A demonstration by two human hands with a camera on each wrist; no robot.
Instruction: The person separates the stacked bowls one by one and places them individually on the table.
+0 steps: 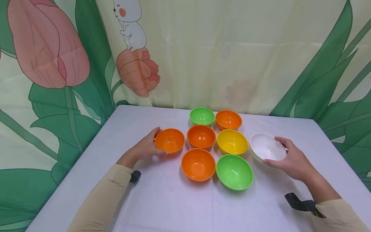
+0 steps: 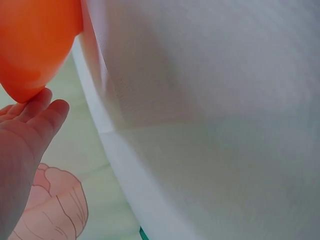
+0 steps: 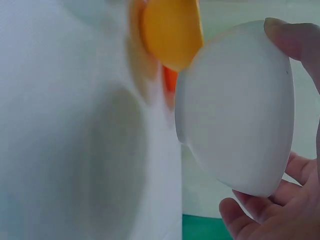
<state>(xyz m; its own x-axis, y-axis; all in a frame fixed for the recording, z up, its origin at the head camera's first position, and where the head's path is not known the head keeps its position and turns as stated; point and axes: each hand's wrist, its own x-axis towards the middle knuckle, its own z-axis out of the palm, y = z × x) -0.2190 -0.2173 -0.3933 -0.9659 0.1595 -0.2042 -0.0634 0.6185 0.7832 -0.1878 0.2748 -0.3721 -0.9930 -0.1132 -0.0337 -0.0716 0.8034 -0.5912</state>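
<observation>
My left hand (image 1: 147, 145) grips an orange bowl (image 1: 169, 141) at its left side, thumb near and fingers far. In the left wrist view, fingertips (image 2: 59, 107) touch the rim of that orange bowl (image 2: 37, 45); the thumb is hidden there. Over the right part of the table, a white bowl (image 1: 267, 147) is held by my right hand (image 1: 295, 159). The right wrist view has the thumb at one side of the white bowl (image 3: 235, 110) and fingers at the other, with the bowl's shadow apart from it on the cloth.
Between the hands sit two green bowls (image 1: 234, 172), a yellow bowl (image 1: 232, 142) and three more orange bowls (image 1: 198, 164), set close together. A white cloth covers the table (image 1: 174, 206). Behind it hangs a curtain (image 1: 232, 64) printed with flowers and leaves.
</observation>
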